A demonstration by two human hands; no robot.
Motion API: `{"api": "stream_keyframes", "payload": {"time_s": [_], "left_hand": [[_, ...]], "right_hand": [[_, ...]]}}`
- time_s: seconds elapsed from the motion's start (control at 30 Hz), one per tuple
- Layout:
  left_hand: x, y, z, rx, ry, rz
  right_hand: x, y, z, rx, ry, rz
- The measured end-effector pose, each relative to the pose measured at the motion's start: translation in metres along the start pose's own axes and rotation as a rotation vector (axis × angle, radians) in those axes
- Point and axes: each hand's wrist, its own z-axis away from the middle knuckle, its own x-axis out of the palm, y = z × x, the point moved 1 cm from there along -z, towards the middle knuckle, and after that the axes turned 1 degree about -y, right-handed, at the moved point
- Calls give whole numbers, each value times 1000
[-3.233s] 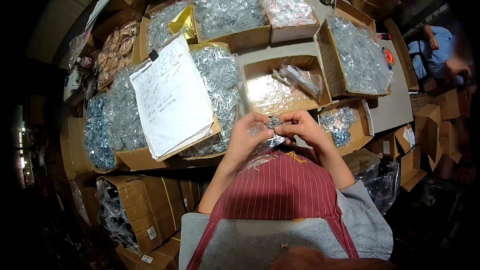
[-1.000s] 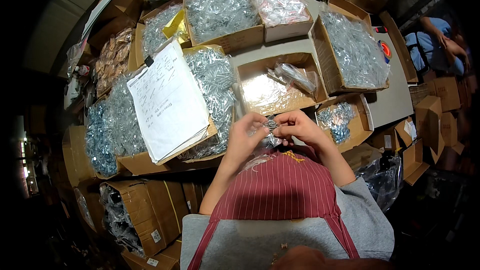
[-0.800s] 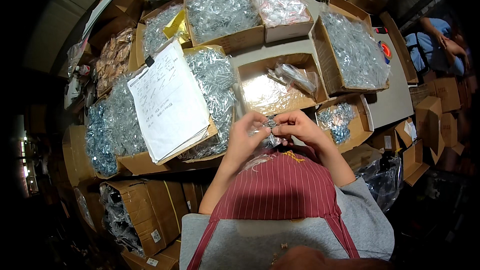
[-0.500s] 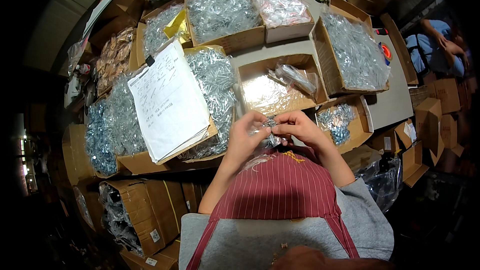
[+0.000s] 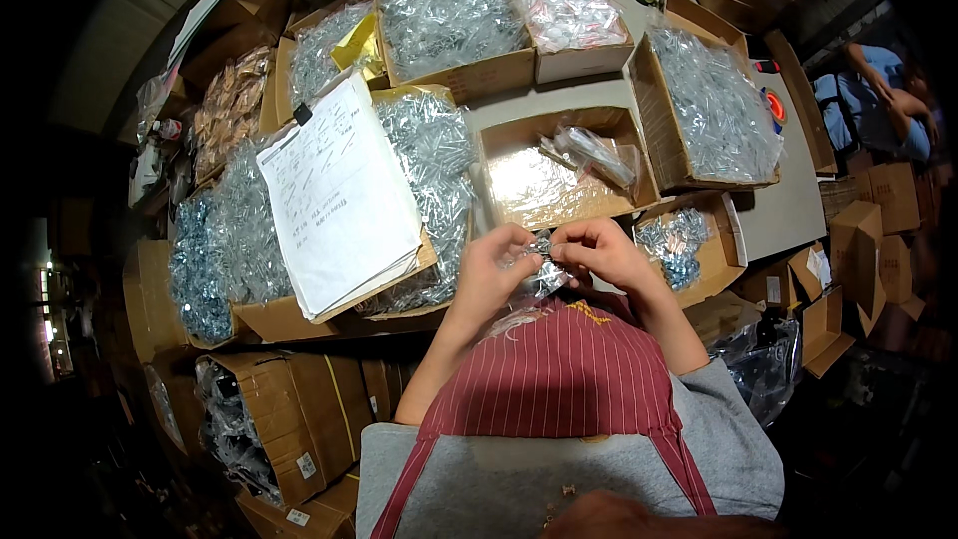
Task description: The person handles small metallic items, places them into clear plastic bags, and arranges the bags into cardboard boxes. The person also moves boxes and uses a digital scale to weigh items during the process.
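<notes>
Close in front of my striped apron, my left hand and my right hand pinch a small clear plastic bag between them. Shiny metal bits show at its top, near the fingertips; their exact kind cannot be made out. Just beyond my hands stands a shallow cardboard box with a few clear packets at its right end. By my right hand sits a smaller carton holding loose silvery and bluish metal pieces.
Cartons of bagged hardware line the table's back and left. Papers with a black clip lie over the left cartons. At right stands another full carton, near a roll of orange tape. A seated person is farther right.
My right fingers have shifted slightly up and right at the bag's top, and more of the clear plastic shows below them. The left hand stays nearly in place.
</notes>
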Motion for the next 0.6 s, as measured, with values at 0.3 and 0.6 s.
{"api": "stream_keyframes", "payload": {"time_s": [0.3, 0.6], "left_hand": [[0, 3, 2, -60, -17, 13], [1, 6, 1, -47, -20, -4]], "right_hand": [[4, -3, 1, -136, 62, 111], [5, -5, 1, -155, 95, 234]]}}
